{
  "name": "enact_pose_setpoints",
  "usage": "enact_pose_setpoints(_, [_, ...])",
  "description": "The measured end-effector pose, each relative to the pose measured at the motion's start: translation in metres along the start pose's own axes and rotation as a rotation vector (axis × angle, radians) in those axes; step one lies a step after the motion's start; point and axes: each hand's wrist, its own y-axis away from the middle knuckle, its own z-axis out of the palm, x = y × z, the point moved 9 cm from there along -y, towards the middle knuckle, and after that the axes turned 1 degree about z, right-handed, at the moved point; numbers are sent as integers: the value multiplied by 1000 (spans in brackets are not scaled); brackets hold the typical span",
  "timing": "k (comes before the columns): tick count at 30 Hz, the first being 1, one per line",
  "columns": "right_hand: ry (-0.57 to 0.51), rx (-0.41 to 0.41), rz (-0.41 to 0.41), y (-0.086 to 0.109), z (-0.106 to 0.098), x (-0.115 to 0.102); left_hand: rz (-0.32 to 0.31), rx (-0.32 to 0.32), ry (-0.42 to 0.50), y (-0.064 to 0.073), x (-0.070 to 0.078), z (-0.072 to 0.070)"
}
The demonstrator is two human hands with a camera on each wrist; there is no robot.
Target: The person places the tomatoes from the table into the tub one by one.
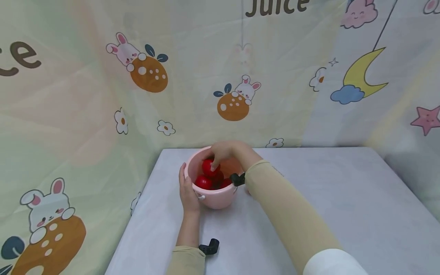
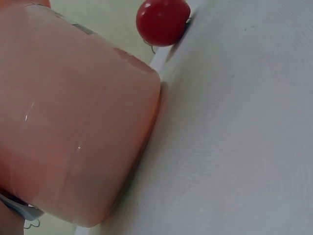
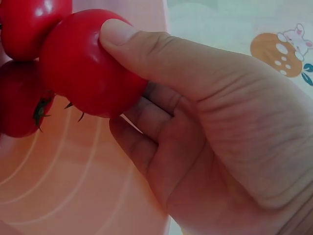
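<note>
A pink bucket [image 1: 216, 200] stands on the table with several red tomatoes [image 1: 203, 182] inside. My right hand [image 1: 225, 151] reaches over its rim and pinches one tomato [image 3: 83, 63] between thumb and fingers. In the right wrist view that tomato touches others with green stems, and the palm [image 3: 195, 142] faces the bucket's inner wall. My left hand [image 1: 189, 193] rests along the bucket's left side, its fingers extended against the wall. In the left wrist view the bucket's outer wall [image 2: 73, 112] fills the left part, and only a bit of that hand shows at the lower corner.
One more tomato [image 2: 163, 22] lies on the table outside the bucket, mostly hidden by my right arm in the head view. The white-covered table [image 1: 326, 191] meets a printed cloth backdrop [image 1: 192, 68] at the back and sides. A white handle pivot [image 1: 201, 197] sticks out from the bucket.
</note>
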Motion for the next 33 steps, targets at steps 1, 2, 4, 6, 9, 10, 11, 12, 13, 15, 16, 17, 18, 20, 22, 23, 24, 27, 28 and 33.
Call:
enact_pose_setpoints(1, [-2, 2, -4, 0, 0, 0, -2, 0, 1, 0, 0, 0])
enact_pose_setpoints(2, [-3, 3, -10, -1, 1, 0, -3, 0, 2, 0, -1, 0])
enact_pose_setpoints(4, [-22, -1, -24, 0, 1, 0, -3, 0, 4, 0, -1, 0])
enact_pose_setpoints(6, [-33, -9, -43, 0, 2, -1, 2, 0, 4, -1, -1, 1])
enact_pose_setpoints(9, [-63, -18, -52, 2, 3, 0, 10, -4, 9, -1, -1, 1])
enact_pose_setpoints(10, [-65, -18, -53, 2, 3, 0, 13, -5, 10, -1, -2, 2])
enact_pose_setpoints(11, [-60, -16, -54, 2, 3, 0, 16, -4, 8, -1, -2, 2])
enact_pose_setpoints(12, [-57, -16, -55, 3, 3, 0, 24, -5, 6, -1, -2, 2])
enact_pose_setpoints(13, [-55, -15, -57, 3, 2, -1, 28, -5, 5, -1, -3, 1])
enact_pose_setpoints(15, [-30, -10, -70, 6, 0, -3, 38, -5, 0, -1, -3, 1])
enact_pose_setpoints(16, [-19, -3, -80, 7, -2, -4, 43, -6, -2, -1, -3, 1])
enact_pose_setpoints(17, [-14, 5, -91, 9, -4, -5, 46, -8, -3, -1, -3, 1])
enact_pose_setpoints(18, [-9, 16, -100, 11, -7, -6, 49, -9, -4, -1, -3, 1])
enact_pose_setpoints(20, [-4, 48, -118, 16, -14, -4, 48, -11, -2, -1, -2, 1])
enact_pose_setpoints(22, [-11, 85, -134, 22, -22, 0, 51, -11, 2, 0, -1, 2])
enact_pose_setpoints(23, [-21, 104, -140, 25, -26, 3, 52, -11, 0, 0, -1, 2])
enact_pose_setpoints(24, [-30, 125, -145, 28, -29, 7, 54, -9, -3, 1, 0, 2])
enact_pose_setpoints(27, [-90, 196, -149, 40, -37, 24, 66, -2, -9, 1, 0, 1])
enact_pose_setpoints(28, [-118, 224, -146, 45, -39, 30, 69, 1, -10, 1, 0, 1])
enact_pose_setpoints(33, [-245, 365, -124, 72, -39, 68, 91, 7, -14, 0, 0, 2])
